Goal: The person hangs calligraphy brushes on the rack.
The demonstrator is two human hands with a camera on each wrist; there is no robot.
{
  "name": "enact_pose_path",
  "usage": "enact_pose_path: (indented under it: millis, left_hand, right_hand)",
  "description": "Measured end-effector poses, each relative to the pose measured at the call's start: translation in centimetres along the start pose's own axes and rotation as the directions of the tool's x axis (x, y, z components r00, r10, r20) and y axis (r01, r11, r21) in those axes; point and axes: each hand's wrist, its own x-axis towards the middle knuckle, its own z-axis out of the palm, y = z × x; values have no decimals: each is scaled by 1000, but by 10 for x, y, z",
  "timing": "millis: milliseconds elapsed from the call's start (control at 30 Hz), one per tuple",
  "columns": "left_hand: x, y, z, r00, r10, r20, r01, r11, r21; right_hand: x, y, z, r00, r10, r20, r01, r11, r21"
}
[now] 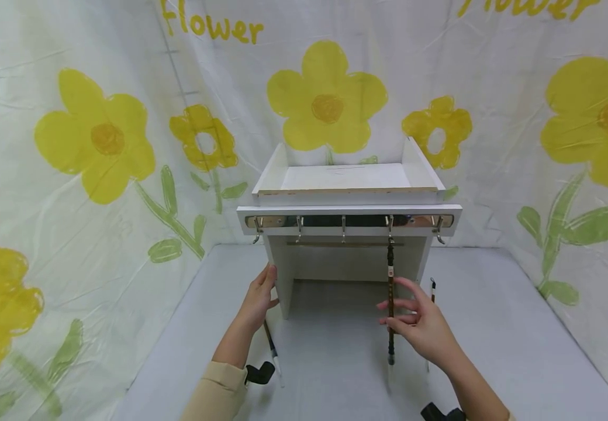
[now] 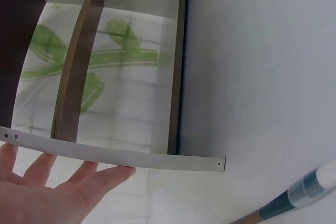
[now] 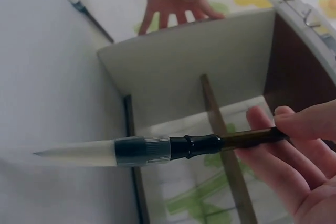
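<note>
In the head view a calligraphy brush [image 1: 390, 292] stands vertical, white tip down, its top at the fourth hook [image 1: 390, 225] from the left. Whether its loop is on that hook is too small to tell. My right hand [image 1: 422, 321] pinches the brush's brown handle between thumb and fingers. The right wrist view shows its white bristles [image 3: 79, 154] and dark ferrule. With fingers spread, my left hand [image 1: 256, 298] touches the left side panel of a white shelf [image 1: 281, 275]; the left wrist view shows the fingertips [image 2: 121, 173] along the panel's edge.
A second brush [image 1: 271, 342] lies on the table left of the shelf. Another brush [image 1: 432, 289] is on the right, partly behind my right hand. Several metal hooks line the shelf's front rail [image 1: 325, 221]. A flower-painted white sheet [image 1: 125, 234] hangs around the table [image 1: 483, 321].
</note>
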Motion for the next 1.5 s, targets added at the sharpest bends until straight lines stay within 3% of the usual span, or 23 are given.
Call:
enact_pose_path:
  millis: [200, 367, 700, 867, 1300, 1500]
  left_hand:
    - [1, -2, 1, 1000, -4, 12, 5, 1000, -10]
    - [2, -2, 0, 1000, -4, -3, 4, 1000, -8]
    - [4, -1, 3, 1000, -19, 6, 19, 1000, -10]
    - [1, -3, 3, 1000, -22, 12, 22, 1000, 0]
    - [4, -4, -5, 1000, 1, 6, -1, 1000, 10]
    - [-1, 6, -6, 999, -9, 46, 11, 999, -36]
  right_hand:
    - [10, 17, 5, 991, -127, -43, 122, 987, -107]
    - [20, 26, 8, 981, -186, -55, 178, 976, -126]
    - [24, 32, 5, 980, -155, -128, 114, 953, -281]
    - [15, 38, 4, 982, -125, -143, 83, 959, -271]
    - [5, 30, -26, 953, -222, -206, 162, 948, -272]
    - [-5, 22, -40, 938, -193, -288, 100, 946, -307]
